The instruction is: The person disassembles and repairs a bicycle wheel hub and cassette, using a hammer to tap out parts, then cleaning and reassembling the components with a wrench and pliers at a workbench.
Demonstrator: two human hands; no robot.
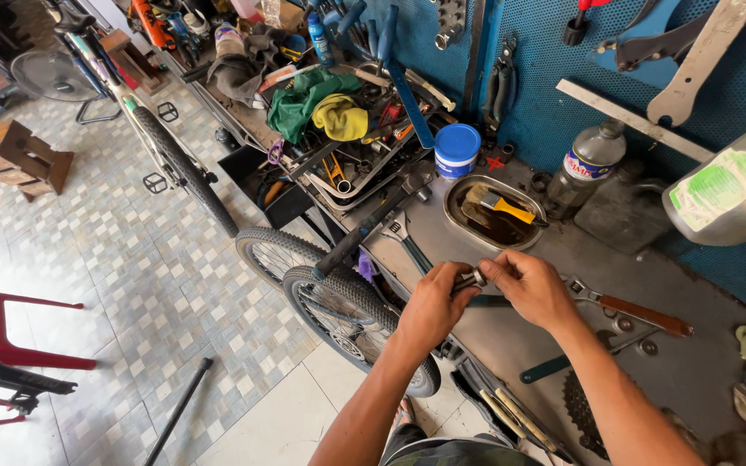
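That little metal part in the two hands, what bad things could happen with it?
The small metal part is pinched between the left hand and the right hand near the workbench edge. If it slips, it could drop to the tiled floor and perhaps roll under the bicycle wheels. An adjustable wrench lies right beside the right hand, so an elbow or wrist might knock it.

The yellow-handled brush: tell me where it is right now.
In the head view, the yellow-handled brush lies in the oval metal tray on the workbench, just beyond both hands, right of the blue tub and left of the plastic bottle.
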